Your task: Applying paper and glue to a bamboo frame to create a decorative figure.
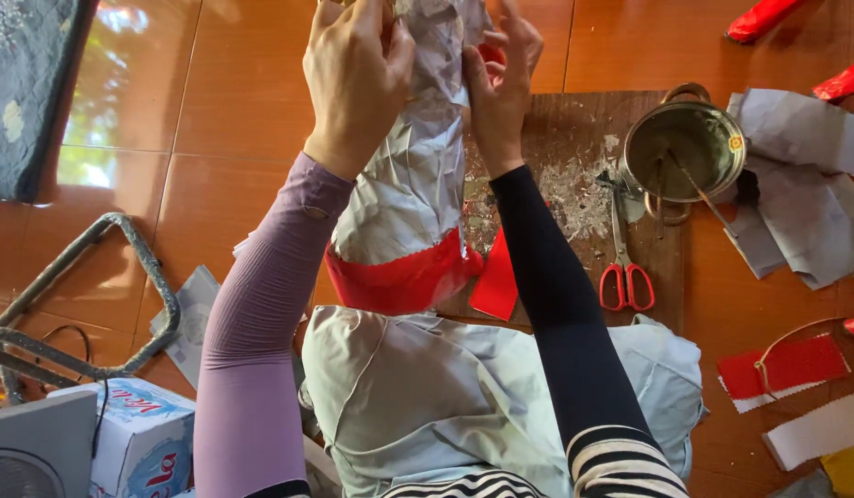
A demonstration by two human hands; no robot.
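Orange tiled floor (pixel 242 101), with a paste-smeared wooden board (pixel 574 184) laid on it at centre right. At 12 o'clock both hands work a tall form (pixel 404 175) wrapped in crumpled grey paper, with a red band (pixel 399 281) round its lower end.

Left hand (pixel 355 78): fingers curled together, clamped on the form's upper left side. Right hand (pixel 502 88): fingers partly closed, pressing the paper's right edge; fingertips hidden behind the sheet.

Judgement: the paper wants smoothing from the centre outward, 1 hand bracing while the other presses, so no creases lift.

At 3 o'clock of the form: red scissors (pixel 624 277) on the board, a steel pot (pixel 685 152) with a stirrer, and loose grey sheets (pixel 805 212).
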